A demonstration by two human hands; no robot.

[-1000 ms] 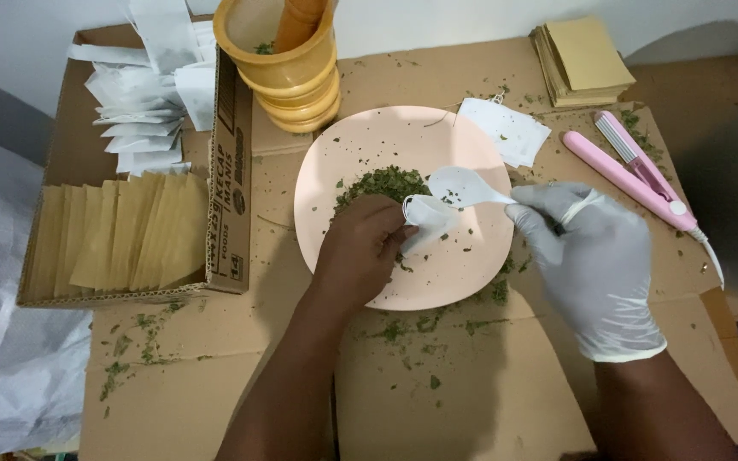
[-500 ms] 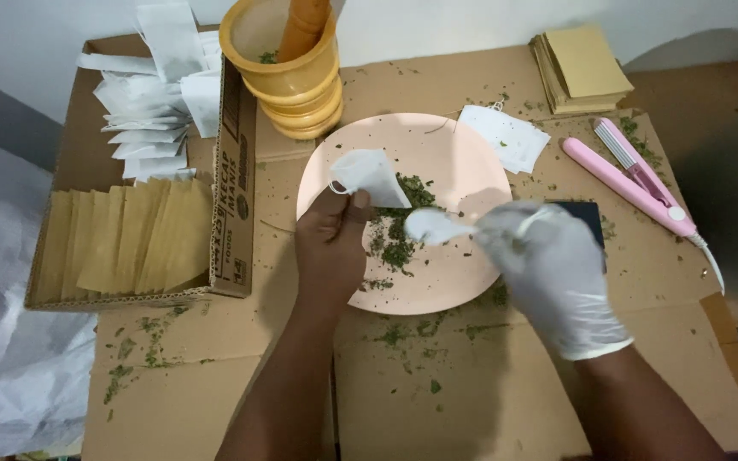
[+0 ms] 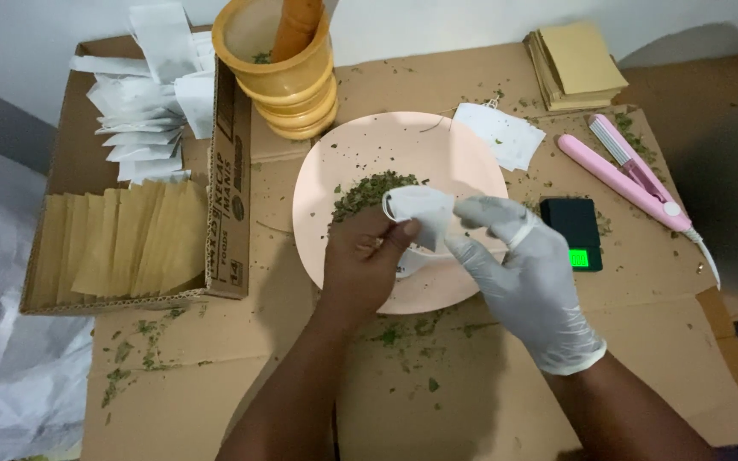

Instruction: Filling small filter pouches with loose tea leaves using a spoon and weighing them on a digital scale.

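A small white paper pouch [image 3: 420, 213] is held above a pale pink plate [image 3: 437, 154] by both hands. My left hand [image 3: 365, 265], bare, pinches the pouch's left edge. My right hand [image 3: 523, 273], in a white glove, grips its right side with thumb and fingers. A heap of dried green crushed leaves [image 3: 369, 189] lies on the plate just left of the pouch. Something white sits under my hands on the plate, mostly hidden.
A yellow mortar with a wooden pestle [image 3: 288, 60] stands behind the plate. A cardboard box [image 3: 224, 188] at left holds tan and white pouches. A small black scale [image 3: 576, 232], a pink sealer tool [image 3: 629, 175], tan envelopes [image 3: 576, 64] and white pouches [image 3: 499, 135] lie right.
Both hands have come together over the plate's middle, now holding one pouch between them. The black scale beside the plate has come into view.
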